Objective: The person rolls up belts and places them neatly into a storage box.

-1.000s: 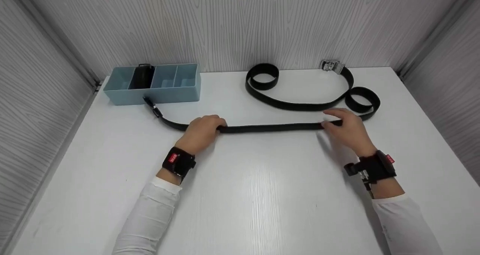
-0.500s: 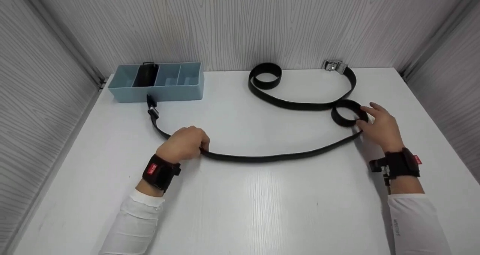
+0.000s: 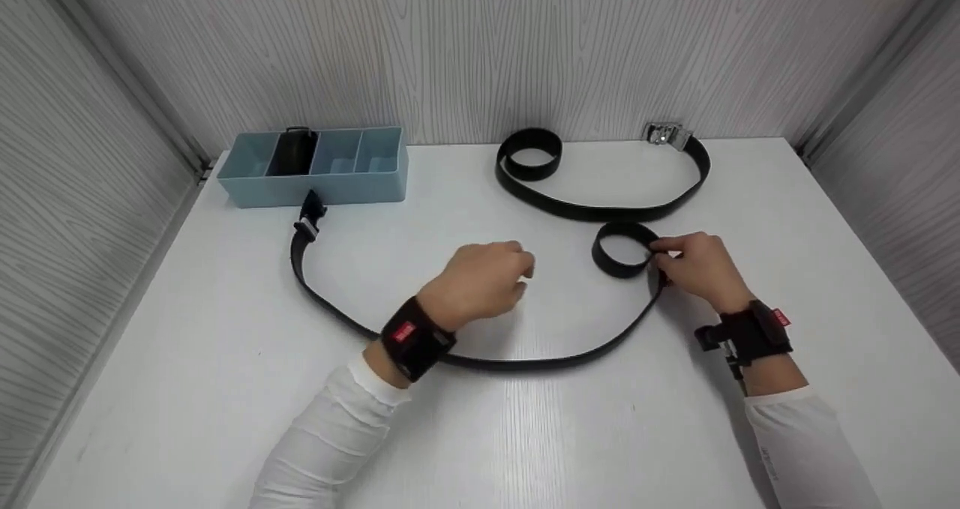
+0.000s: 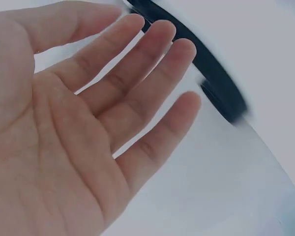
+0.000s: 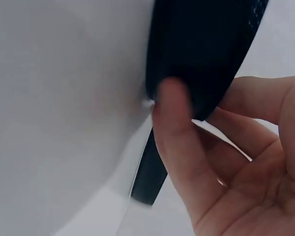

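Observation:
A black belt [image 3: 517,364] curves across the white table, its buckle [image 3: 305,226] near the blue box and its other end wound into a loop [image 3: 616,269]. My right hand [image 3: 705,273] pinches the belt where it leaves the loop; the right wrist view shows the thumb on the dark strap [image 5: 201,44]. My left hand [image 3: 484,280] hovers left of the loop with nothing in it. In the left wrist view its fingers [image 4: 132,105] are relaxed, apart from the belt. The left wrist passes over the belt and hides a short stretch.
A blue box [image 3: 352,189] with several compartments stands at the back left, a rolled black belt [image 3: 292,154] in one of them. Behind the loop lies another black belt [image 3: 592,212], with a coiled end and a silver buckle [image 3: 664,133] near the back wall.
My left hand has let go of the belt and moved right, toward the loop. My right hand has carried the loop leftward, and the belt's middle now sags nearer the front.

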`<act>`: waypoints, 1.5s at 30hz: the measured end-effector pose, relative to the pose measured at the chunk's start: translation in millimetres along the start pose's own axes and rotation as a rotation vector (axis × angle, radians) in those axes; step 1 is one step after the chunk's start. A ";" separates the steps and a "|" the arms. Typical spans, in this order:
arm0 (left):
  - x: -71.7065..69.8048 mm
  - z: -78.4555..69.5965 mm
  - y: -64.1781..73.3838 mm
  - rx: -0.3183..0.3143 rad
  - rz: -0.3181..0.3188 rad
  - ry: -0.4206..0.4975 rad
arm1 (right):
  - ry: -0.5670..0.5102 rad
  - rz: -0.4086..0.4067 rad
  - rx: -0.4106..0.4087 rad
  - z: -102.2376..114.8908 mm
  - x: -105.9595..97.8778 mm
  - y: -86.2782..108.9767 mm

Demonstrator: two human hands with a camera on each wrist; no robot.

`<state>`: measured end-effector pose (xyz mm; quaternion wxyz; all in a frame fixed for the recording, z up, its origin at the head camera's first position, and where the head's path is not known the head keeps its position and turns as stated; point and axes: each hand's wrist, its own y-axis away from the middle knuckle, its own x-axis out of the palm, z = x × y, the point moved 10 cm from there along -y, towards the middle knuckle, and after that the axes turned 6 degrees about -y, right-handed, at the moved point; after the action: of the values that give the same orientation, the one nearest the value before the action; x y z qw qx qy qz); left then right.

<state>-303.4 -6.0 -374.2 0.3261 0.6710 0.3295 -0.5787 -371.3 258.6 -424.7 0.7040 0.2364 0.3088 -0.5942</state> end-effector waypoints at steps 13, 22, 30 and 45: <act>41.6 -49.1 -109.6 -0.030 0.050 -0.044 | -0.339 0.062 0.126 9.0 39.5 0.3; 27.5 -18.1 -111.8 -0.094 -0.046 0.073 | -0.199 0.069 0.063 23.0 33.1 1.6; 0.3 -0.9 -80.1 -0.030 -0.209 0.277 | -0.025 0.011 0.031 33.9 18.6 -5.5; -21.9 33.6 -70.0 0.012 -0.471 0.469 | -0.164 0.161 -0.111 68.2 36.9 -25.5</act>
<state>-382.1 5.0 -360.4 0.0949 0.6931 0.5384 -0.4698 -382.1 180.7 -402.7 0.7844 0.1715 0.2625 -0.5352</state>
